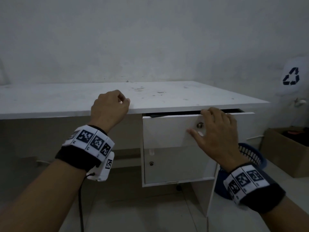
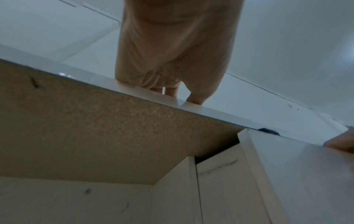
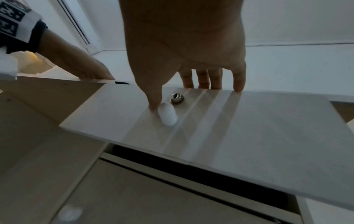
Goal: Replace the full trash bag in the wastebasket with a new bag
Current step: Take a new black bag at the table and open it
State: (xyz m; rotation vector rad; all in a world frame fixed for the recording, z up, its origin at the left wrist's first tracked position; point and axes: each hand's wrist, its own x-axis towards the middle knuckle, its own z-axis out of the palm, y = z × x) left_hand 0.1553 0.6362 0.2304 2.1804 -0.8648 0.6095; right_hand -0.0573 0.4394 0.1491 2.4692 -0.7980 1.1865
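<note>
The blue mesh wastebasket [image 1: 250, 154] stands on the floor right of the white desk [image 1: 150, 96], partly hidden by my right forearm; I cannot see its contents. My right hand [image 1: 209, 121] grips the top edge of the upper drawer front [image 1: 167, 129], fingers hooked over it and thumb beside the white knob [image 3: 167, 115] and metal lock [image 3: 177, 98]. The drawer is pulled out slightly, with something dark [image 1: 157, 115] just showing inside. My left hand [image 1: 123, 101] rests on the desk's front edge with fingers curled, holding nothing.
A white bag with a recycling symbol [image 1: 291, 76] hangs on the wall at the right. An open cardboard box [image 1: 284, 153] sits on the floor beyond the wastebasket. Below the drawer is a cabinet door [image 1: 175, 166], standing ajar.
</note>
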